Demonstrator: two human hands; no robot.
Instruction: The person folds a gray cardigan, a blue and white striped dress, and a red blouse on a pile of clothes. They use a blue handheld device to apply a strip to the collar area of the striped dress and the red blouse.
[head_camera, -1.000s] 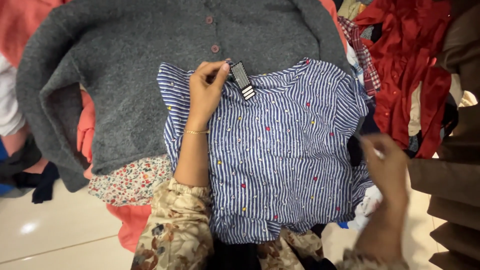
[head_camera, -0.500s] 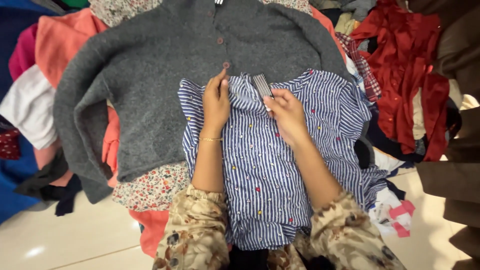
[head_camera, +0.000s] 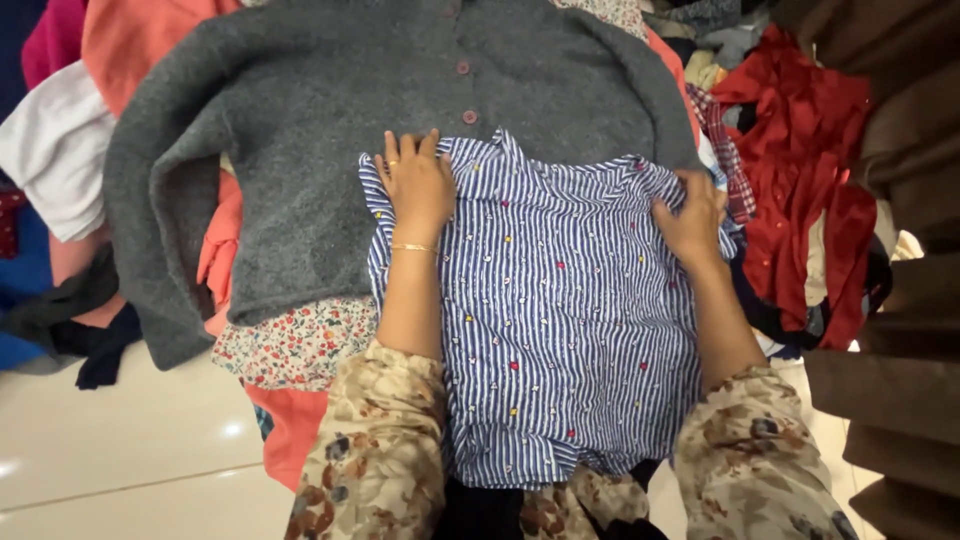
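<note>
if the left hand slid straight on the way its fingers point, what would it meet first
The left hand lies flat on the striped shirt, fingers pointing away from the person. Straight on, it would probably meet the grey cardigan first, just past the shirt's top edge.

I see a glossy pale tiled floor (head_camera: 110, 460) carrying everything here, bare at the near left and covered elsewhere by a spread of clothes. Lying on it at the left are a white garment (head_camera: 50, 150), a dark navy piece of cloth (head_camera: 100, 350) and a blue fabric (head_camera: 20, 290) at the left edge, with a coral-orange garment (head_camera: 285, 430) and a floral-print cotton piece (head_camera: 290, 345) reaching the tiles nearer the middle. At the right a heap of red clothing (head_camera: 800, 190) lies beside brown folded fabric (head_camera: 900, 400) along the right edge.
</note>
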